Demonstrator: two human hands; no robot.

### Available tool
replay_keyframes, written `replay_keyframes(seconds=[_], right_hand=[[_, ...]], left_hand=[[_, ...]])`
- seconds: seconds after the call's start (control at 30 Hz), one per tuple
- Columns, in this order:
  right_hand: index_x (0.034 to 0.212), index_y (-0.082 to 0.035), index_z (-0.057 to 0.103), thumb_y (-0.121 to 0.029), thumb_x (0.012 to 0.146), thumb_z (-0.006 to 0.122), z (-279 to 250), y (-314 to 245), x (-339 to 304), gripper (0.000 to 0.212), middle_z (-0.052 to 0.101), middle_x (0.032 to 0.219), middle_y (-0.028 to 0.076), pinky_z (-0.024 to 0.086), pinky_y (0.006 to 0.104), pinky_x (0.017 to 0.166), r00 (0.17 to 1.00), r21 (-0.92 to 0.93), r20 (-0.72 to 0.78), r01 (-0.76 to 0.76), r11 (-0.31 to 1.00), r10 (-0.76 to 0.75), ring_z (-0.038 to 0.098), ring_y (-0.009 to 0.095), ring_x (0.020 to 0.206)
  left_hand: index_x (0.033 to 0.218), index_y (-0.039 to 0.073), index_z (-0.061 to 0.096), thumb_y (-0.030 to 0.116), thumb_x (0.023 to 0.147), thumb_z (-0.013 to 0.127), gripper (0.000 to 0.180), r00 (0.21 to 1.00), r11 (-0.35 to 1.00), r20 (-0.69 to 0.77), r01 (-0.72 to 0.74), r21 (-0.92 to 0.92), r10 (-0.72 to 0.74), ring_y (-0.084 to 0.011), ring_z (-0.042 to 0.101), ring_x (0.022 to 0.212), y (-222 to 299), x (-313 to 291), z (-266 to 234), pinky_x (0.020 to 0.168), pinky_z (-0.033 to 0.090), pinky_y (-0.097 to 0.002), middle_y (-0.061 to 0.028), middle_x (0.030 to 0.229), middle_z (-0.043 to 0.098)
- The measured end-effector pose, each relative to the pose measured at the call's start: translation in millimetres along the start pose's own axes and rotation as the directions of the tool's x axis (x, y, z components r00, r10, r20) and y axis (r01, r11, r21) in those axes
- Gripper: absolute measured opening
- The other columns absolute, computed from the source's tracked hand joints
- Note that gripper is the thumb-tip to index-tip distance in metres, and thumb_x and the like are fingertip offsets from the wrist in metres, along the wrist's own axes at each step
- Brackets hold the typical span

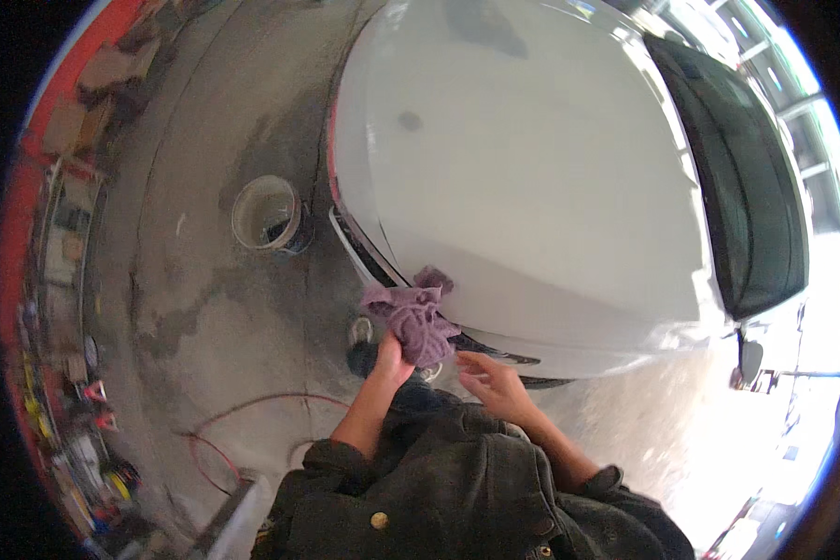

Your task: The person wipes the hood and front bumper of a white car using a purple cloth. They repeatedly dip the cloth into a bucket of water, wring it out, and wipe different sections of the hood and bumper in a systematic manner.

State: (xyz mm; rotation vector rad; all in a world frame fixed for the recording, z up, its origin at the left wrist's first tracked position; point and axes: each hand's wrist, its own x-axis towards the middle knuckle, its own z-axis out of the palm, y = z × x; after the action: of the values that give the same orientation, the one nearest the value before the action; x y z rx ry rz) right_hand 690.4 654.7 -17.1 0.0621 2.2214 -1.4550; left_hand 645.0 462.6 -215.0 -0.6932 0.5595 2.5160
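One purple cloth [425, 327], likely soft, light and best held mid-bunch, is being clutched by the left hand [396, 362] at the car's [551, 187] near front corner; the right hand [497, 384] is hovering free; a bucket [245, 217] is standing ahead of the car.

Windows [812, 131]: your brightest area, burnt white along the right.
Floor [187, 327]: dim grey on your left, washed out by glare at lower right.
Hood [532, 187]: softly lit, with white glints by the windshield [751, 177] and a darker patch nearer you.
Shelf [65, 233]: blurred, bent by your lens.
Jacket [429, 485]: dark before you.
Rim: black, blue-fringed.
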Motion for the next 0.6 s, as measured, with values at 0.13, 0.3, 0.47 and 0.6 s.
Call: replay_keyframes(seconds=[0.13, 0.3, 0.47, 0.6], right_hand=[[0.132, 0.0, 0.057, -0.032, 0.096, 0.064, -27.9, 43.8, -17.6, 0.048, 0.069, 0.12, 0.016, 0.055, 0.0382, 0.09, 0.98, -0.048, -0.108, -0.175, 0.983, 0.169, 0.068, 0.027, 0.109], [0.131, -0.003, 0.06, -0.031, 0.097, 0.063, -44.0, 84.5, -30.8, 0.044, 0.071, 0.114, 0.014, 0.055, 0.0378, 0.089, 0.913, -0.13, -0.22, -0.376, 0.917, 0.343, 0.069, 0.025, 0.106], [0.131, -0.004, 0.06, -0.031, 0.097, 0.063, -52.0, 96.6, -28.8, 0.043, 0.072, 0.113, 0.014, 0.054, 0.0363, 0.089, 0.809, -0.075, -0.245, -0.566, 0.821, 0.535, 0.069, 0.022, 0.104], [0.129, -0.003, 0.061, -0.029, 0.099, 0.062, -47.9, 79.6, -3.7, 0.04, 0.072, 0.112, 0.014, 0.053, 0.036, 0.09, 0.801, 0.03, -0.274, -0.547, 0.837, 0.533, 0.069, 0.021, 0.104]], left_hand=[[0.131, 0.013, 0.053, 0.045, 0.108, 0.034, 0.044, 0.932, 0.961, 0.362, 0.114, -0.251, -0.016, -0.0215, 0.057, 0.113, -36.8, 45.7, 2.7, 0.099, 0.047, -0.0414, -0.0025, 0.126, 0.059], [0.133, 0.014, 0.054, 0.047, 0.107, 0.036, 0.046, 0.973, 0.991, -0.213, 0.065, -0.114, -0.088, -0.022, 0.056, 0.118, -23.3, 67.7, 42.6, 0.101, 0.046, -0.0412, -0.0027, 0.129, 0.059], [0.134, 0.013, 0.055, 0.055, 0.102, 0.042, 0.054, 0.925, 0.965, -0.373, 0.157, 0.212, -0.069, -0.0218, 0.055, 0.118, 48.9, 91.2, 58.1, 0.096, 0.046, -0.041, -0.002, 0.126, 0.06], [0.133, 0.006, 0.054, 0.055, 0.104, 0.038, 0.06, 0.951, 0.917, -0.303, 0.064, 0.395, 0.064, -0.023, 0.056, 0.115, 104.1, 128.2, 65.8, 0.097, 0.044, -0.0379, -0.0091, 0.124, 0.06]])
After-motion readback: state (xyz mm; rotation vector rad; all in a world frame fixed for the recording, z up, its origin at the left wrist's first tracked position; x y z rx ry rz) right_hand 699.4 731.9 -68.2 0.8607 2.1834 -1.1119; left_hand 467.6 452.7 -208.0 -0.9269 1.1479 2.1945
